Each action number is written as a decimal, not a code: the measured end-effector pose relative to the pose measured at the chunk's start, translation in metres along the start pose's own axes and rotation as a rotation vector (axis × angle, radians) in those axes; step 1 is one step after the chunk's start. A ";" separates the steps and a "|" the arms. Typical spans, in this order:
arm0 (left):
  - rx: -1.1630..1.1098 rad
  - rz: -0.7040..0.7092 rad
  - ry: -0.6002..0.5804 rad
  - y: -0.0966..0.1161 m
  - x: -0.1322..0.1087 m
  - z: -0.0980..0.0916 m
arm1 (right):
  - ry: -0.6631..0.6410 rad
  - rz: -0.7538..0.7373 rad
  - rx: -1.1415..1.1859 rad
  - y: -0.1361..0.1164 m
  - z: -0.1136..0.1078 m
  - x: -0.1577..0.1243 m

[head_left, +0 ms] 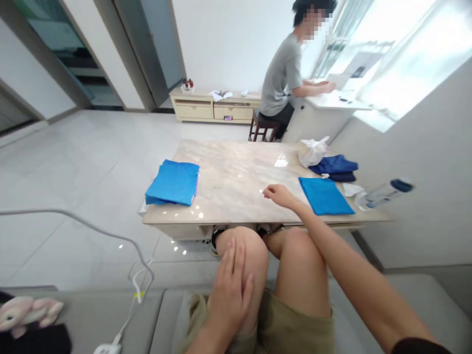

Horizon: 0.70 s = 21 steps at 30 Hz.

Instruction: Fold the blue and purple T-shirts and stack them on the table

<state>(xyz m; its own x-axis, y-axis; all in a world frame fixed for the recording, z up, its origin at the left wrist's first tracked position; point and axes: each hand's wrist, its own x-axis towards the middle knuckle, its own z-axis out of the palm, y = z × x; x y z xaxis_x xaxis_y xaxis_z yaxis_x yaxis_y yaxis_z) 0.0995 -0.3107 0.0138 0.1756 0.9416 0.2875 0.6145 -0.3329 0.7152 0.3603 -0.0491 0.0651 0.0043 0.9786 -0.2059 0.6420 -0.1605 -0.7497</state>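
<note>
My left hand (231, 280) lies flat on my left knee, its fingers stretched out and holding nothing. Over the front half of the marble-topped table (236, 172) my right hand (279, 195) is held with its fingers curled together; whether anything is between them is hidden. Just right of that hand lies a folded blue cloth-like sheet (326, 195), flat near the table's front edge. At the table's left end rests a stack of blue folded sheets (173, 182), with a thin purple edge showing. Neither hand touches the blue pieces.
A white plastic bag (313, 150), dark blue folded cloth (335, 167) and a clear bottle with a blue lid (385, 194) stand at the table's right. A person (283, 69) sits on a stool beyond. A cable (73, 216) crosses at left, above a grey sofa (92, 314).
</note>
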 end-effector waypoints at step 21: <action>0.120 -0.239 0.183 -0.030 -0.020 -0.055 | 0.678 -0.215 -0.290 0.052 0.109 -0.276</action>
<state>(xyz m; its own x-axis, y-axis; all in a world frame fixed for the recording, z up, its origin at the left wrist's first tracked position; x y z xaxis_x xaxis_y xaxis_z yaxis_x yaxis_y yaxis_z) 0.0350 -0.3228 0.0216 -0.1192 0.9639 0.2379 0.7101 -0.0847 0.6990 0.3090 -0.3414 0.0140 0.2663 0.8643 0.4266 0.8568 -0.0095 -0.5156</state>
